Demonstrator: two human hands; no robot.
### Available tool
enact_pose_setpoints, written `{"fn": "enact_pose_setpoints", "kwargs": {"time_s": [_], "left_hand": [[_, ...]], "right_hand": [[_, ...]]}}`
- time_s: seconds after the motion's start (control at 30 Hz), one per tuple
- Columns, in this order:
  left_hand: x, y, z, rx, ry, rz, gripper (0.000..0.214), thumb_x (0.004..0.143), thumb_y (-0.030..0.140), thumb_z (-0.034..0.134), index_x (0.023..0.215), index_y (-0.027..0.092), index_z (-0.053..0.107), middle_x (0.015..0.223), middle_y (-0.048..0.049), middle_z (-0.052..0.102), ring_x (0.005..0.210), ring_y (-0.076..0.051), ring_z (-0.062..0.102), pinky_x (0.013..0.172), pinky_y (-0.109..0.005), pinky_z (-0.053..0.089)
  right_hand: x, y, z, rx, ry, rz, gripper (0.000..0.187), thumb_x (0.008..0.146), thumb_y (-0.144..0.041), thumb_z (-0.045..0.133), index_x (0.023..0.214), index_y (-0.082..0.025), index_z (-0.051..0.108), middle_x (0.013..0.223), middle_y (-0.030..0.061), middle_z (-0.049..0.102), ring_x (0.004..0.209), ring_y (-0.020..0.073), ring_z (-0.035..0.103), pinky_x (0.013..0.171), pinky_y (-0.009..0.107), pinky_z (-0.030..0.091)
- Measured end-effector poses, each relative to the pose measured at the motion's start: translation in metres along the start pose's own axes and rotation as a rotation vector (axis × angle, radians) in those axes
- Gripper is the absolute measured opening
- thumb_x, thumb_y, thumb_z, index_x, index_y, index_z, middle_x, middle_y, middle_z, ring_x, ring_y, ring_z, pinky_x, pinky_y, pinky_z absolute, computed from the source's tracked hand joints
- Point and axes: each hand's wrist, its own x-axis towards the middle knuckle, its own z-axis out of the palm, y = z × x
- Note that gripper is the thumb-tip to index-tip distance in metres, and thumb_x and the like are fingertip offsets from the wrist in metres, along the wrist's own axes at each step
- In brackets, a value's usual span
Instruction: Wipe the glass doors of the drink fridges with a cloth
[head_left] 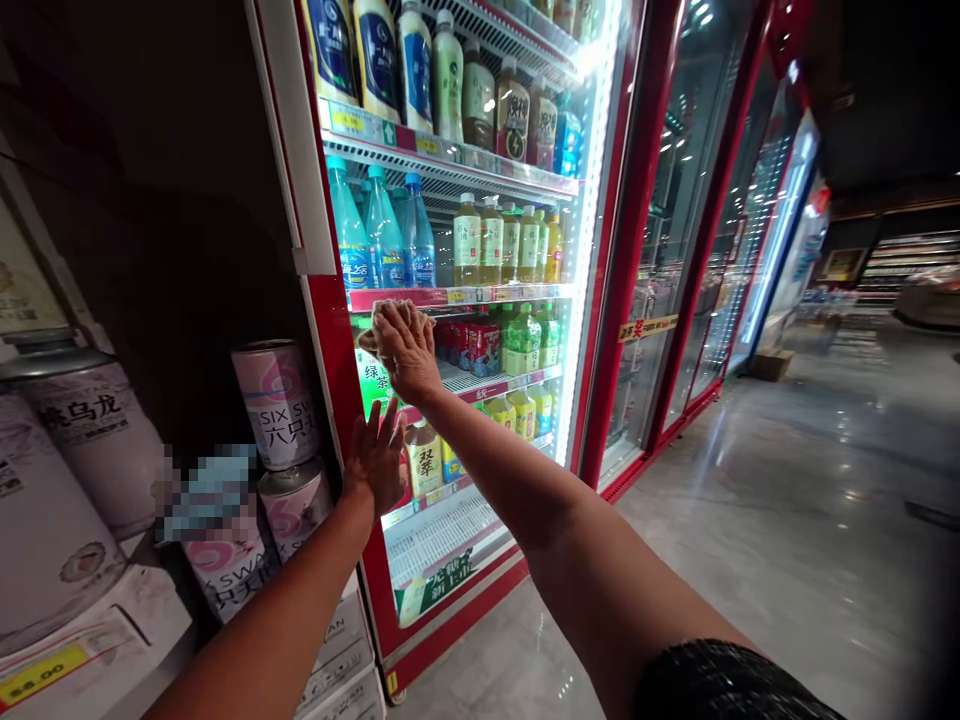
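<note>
My right hand (pixel 409 355) presses a brownish cloth (pixel 382 318) flat against the glass door (pixel 450 240) of a lit drinks fridge, just below the third shelf's edge. The cloth is bunched under the palm and fingers. Lower and to the left, my left hand (pixel 375 458) is spread with fingers apart, at the door's left side by the red frame (pixel 334 370). Whether its fingertips touch the glass I cannot tell. Behind the glass stand blue-green bottles (pixel 384 230), pale-labelled tea bottles (pixel 491 240), red cans (pixel 480 345) and green bottles (pixel 523 340).
Pink and white cans (pixel 276 405) are stacked close on the left, with large tins (pixel 71 480) and white boxes (pixel 345 640) nearby. More red-framed fridges (pixel 690 230) run along to the right. A shiny grey floor (pixel 787 500) stretches beside them; a cardboard box (pixel 771 364) sits farther off.
</note>
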Motion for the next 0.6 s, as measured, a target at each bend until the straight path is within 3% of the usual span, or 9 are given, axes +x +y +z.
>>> {"fn": "enact_pose_setpoints", "kwargs": {"time_s": [0.1,0.2,0.3,0.4,0.53,0.6], "left_hand": [[0.000,-0.001,-0.002,0.006,-0.022,0.005,0.077,0.078,0.019,0.056,0.154,0.013,0.046,0.173,-0.0103,0.022,0.162,-0.031,-0.004,0.133,-0.058,0.007],[-0.001,-0.004,-0.003,0.010,-0.033,0.021,0.080,0.077,0.018,0.054,0.156,0.015,0.043,0.174,-0.0087,0.019,0.162,-0.028,-0.007,0.134,-0.056,0.007],[-0.001,-0.006,-0.001,0.005,-0.033,0.023,0.082,0.078,0.018,0.053,0.159,0.015,0.038,0.175,-0.0073,0.012,0.161,-0.027,-0.009,0.134,-0.056,0.008],[0.000,-0.006,0.000,-0.012,-0.040,0.024,0.081,0.079,0.020,0.056,0.158,0.014,0.039,0.174,-0.0098,0.017,0.161,-0.030,-0.009,0.133,-0.059,0.007],[-0.002,-0.005,0.002,-0.031,0.007,0.033,0.081,0.081,0.017,0.055,0.160,0.017,0.037,0.174,-0.0089,0.020,0.161,-0.029,-0.010,0.133,-0.058,0.005],[-0.003,-0.004,0.002,-0.038,0.029,0.031,0.082,0.082,0.015,0.052,0.162,0.019,0.033,0.175,-0.0071,0.015,0.161,-0.026,-0.010,0.134,-0.057,0.007]], "right_hand": [[-0.001,-0.007,0.002,-0.028,-0.060,-0.104,0.055,0.108,-0.031,0.041,0.162,-0.032,0.035,0.174,-0.0063,0.026,0.165,0.0217,-0.002,0.135,0.053,0.003],[-0.004,-0.006,-0.002,-0.047,-0.120,-0.234,0.053,0.108,-0.031,0.041,0.160,-0.033,0.039,0.171,-0.0077,0.033,0.165,0.0190,0.006,0.136,0.047,0.005],[-0.002,-0.005,-0.006,-0.041,-0.080,-0.163,0.054,0.107,-0.030,0.042,0.161,-0.031,0.039,0.171,-0.0058,0.032,0.165,0.0190,0.007,0.136,0.045,0.006],[-0.002,-0.009,-0.006,-0.034,-0.046,-0.040,0.055,0.107,-0.030,0.043,0.162,-0.030,0.037,0.174,-0.0044,0.026,0.165,0.0230,0.003,0.135,0.051,0.007],[-0.005,-0.002,-0.008,-0.044,-0.133,-0.193,0.053,0.108,-0.029,0.042,0.160,-0.034,0.040,0.171,-0.0074,0.033,0.165,0.0199,0.006,0.136,0.048,0.007],[-0.005,0.007,-0.009,-0.037,-0.113,-0.182,0.052,0.108,-0.030,0.042,0.160,-0.034,0.041,0.170,-0.0078,0.034,0.165,0.0179,0.006,0.136,0.045,0.008]]}}
